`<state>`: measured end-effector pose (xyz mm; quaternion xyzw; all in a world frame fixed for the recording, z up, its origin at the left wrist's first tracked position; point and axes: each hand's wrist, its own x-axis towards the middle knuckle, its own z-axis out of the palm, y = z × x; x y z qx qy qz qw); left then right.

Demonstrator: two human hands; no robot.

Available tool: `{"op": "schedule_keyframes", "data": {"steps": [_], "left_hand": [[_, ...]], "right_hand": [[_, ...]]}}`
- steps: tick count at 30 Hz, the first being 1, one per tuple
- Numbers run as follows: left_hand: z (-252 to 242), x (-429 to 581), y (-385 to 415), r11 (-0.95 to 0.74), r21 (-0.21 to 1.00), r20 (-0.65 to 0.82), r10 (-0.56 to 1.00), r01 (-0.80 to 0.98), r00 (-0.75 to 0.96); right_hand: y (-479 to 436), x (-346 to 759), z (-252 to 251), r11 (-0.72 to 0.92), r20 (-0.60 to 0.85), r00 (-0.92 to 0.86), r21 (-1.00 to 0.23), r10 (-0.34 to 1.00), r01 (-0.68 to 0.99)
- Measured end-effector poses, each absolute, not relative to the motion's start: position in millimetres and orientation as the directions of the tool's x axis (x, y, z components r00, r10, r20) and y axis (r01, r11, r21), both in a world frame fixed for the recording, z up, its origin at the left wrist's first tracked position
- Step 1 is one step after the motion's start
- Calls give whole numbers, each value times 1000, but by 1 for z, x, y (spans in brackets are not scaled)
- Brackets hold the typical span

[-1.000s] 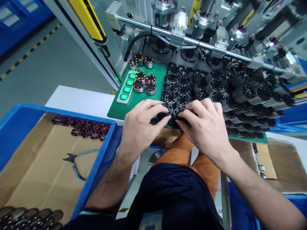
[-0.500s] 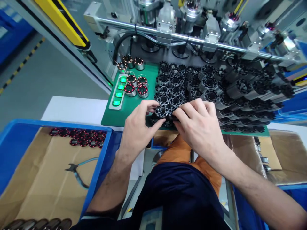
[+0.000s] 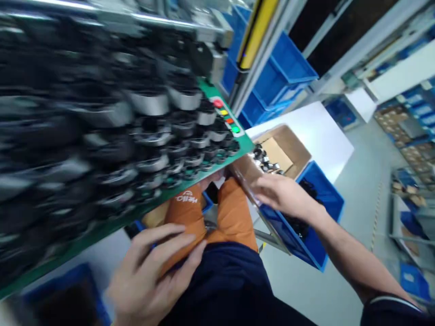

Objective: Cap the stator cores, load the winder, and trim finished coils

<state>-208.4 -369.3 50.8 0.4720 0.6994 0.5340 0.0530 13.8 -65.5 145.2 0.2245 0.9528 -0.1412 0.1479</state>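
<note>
Black-and-silver stator cores (image 3: 149,102) stood packed in close rows on the green surface (image 3: 245,142). The left hand (image 3: 149,271) hung just off the green surface's near edge, fingers loosely spread, with nothing visible in its grasp. Past the green surface's right end, the right hand (image 3: 280,192) was over or beside a cardboard box (image 3: 294,138), fingers slightly curled; whether it gripped anything could not be told. A blue crate (image 3: 316,253) was also right of the green surface.

Green worktop (image 3: 245,144), black-rimmed metal cores (image 3: 147,103), button panel (image 3: 226,117)
</note>
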Motion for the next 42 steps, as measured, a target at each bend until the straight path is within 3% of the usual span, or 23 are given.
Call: {"op": "schedule_keyframes", "data": {"steps": [3,5,7,9,14,18,23,27,30,35,42], "left_hand": [[61,-176,-263,-259,749,498,827,609,-261],[64,-157,-182,-274,720,442,889,637,-118],[59,-137,-98,-226,629,285,957,744,50],[48,-114,-22,-231,435,89,973,870,214],[12,-70,87,-390,311,-161,877,866,453],[-2,-63,106,-420,259,-275,831,870,484],[-3,-64,122,-341,259,-283,867,904,409],[1,-57,122,-292,271,-279,888,917,365],[9,-49,103,-294,237,-218,913,926,346],[10,-38,68,-230,173,-314,909,958,274],[-1,-41,76,-91,244,-401,897,966,186]], "right_hand": [[32,62,128,726,-409,-685,-75,603,684],[87,82,106,658,-467,-588,-18,660,753],[128,93,78,626,-531,-528,7,663,780],[155,96,51,626,-593,-502,5,630,780],[187,98,13,645,-630,-505,-10,589,764],[197,106,15,594,-535,-484,43,692,803],[188,119,31,544,-496,-437,89,750,834],[178,123,26,580,-631,-463,-24,623,814],[178,123,19,590,-652,-499,-96,571,801],[178,125,19,550,-523,-501,-73,689,832],[185,134,25,506,-431,-508,-130,746,853]]}}
